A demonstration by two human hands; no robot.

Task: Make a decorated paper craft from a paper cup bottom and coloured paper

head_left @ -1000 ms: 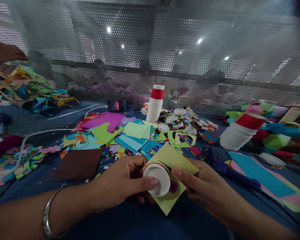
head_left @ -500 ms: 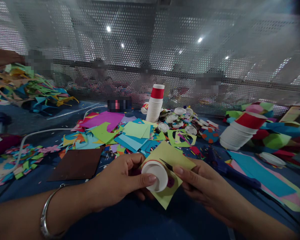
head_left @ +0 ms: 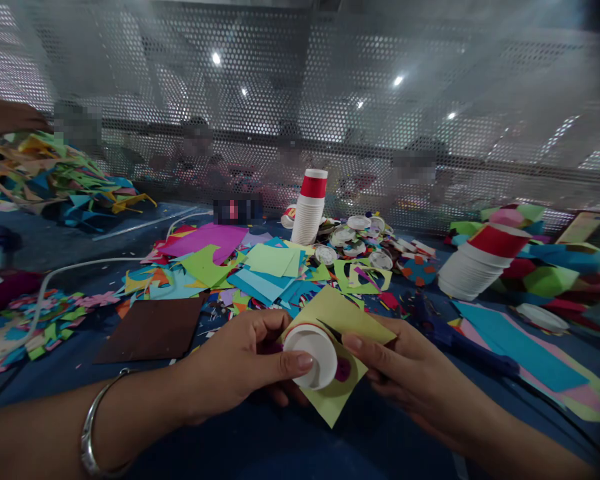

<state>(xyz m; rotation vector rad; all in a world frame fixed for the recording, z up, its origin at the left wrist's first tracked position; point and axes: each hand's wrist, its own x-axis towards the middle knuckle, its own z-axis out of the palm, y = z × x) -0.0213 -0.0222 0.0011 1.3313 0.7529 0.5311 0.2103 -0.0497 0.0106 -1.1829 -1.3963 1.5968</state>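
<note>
My left hand is closed on a white round paper-cup base, its thumb pressing inside the shallow rim. Behind the base lies a square of yellow paper, turned cornerwise. My right hand pinches this paper at its right corner, thumb on top. A dark pointed sliver shows between the base and my right thumb; whether it is a blade or a slit I cannot tell. A magenta patch shows beside the base. The fingers beneath the paper are partly hidden.
Coloured paper sheets and scraps cover the middle. Brown paper lies left. One cup stack stands behind, another leans right. A blue glue gun lies right. Another person's hand is far left.
The yellow paper and white base have shifted slightly down and right. The dark sliver has moved a little left, its tip less distinct. Both hands keep their hold.
</note>
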